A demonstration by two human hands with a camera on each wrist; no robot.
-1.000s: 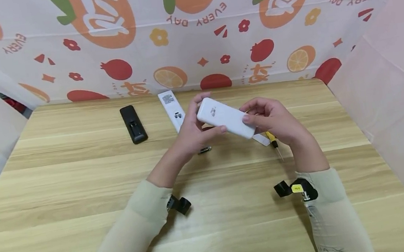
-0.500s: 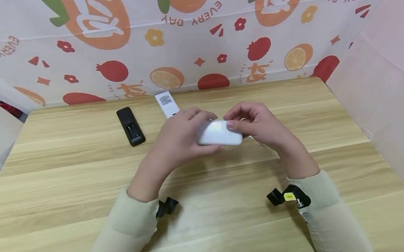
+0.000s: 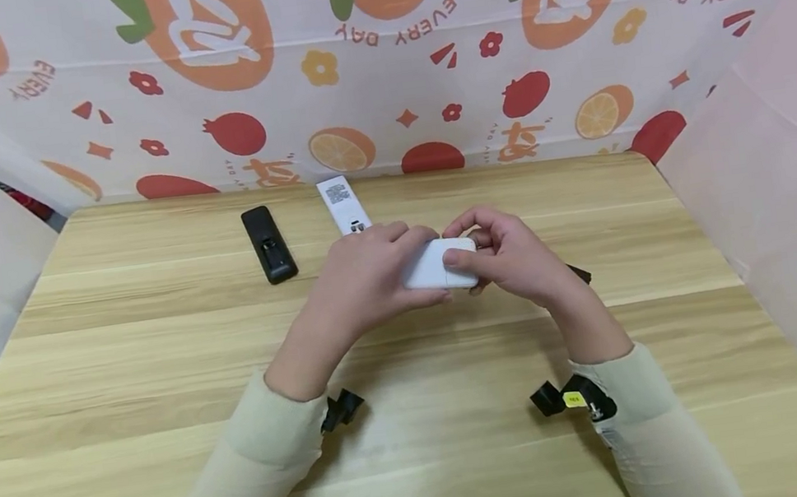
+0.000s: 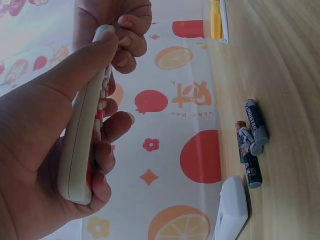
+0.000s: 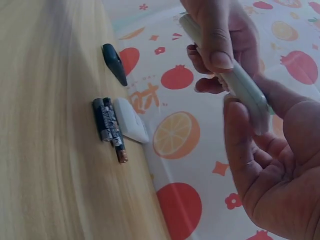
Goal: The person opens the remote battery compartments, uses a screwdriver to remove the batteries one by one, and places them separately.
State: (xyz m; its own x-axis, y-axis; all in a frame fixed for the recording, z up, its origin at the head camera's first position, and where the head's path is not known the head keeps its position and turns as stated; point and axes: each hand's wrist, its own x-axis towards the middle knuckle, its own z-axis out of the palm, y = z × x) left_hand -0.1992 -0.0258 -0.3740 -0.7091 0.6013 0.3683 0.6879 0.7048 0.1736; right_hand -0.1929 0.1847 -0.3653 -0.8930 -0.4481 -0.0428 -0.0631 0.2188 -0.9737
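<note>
A white remote control (image 3: 433,265) is held above the table between both hands. My left hand (image 3: 372,272) wraps over its left part, thumb along the near edge. In the left wrist view the remote (image 4: 80,135) stands on edge, its buttons facing the curled fingers. My right hand (image 3: 507,256) pinches the other end, thumb on the smooth back beside a thin seam line. From the right wrist view, the right fingertips and thumb of the right hand (image 5: 280,175) close round the remote's end (image 5: 247,87). The left hand covers much of the remote's body.
Behind the hands lie a black remote (image 3: 268,244) with an exposed battery bay and another white remote (image 3: 342,203). Several batteries (image 4: 256,122) lie on the wooden table (image 3: 425,461). A yellow-handled tool (image 4: 216,20) and a black object (image 3: 581,272) are farther right. A fruit-print cloth (image 3: 377,77) hangs behind.
The white remote has come lower and turned from its slanted pose to nearly level. My left hand now covers more of it. The right hand has kept its pinch at the end.
</note>
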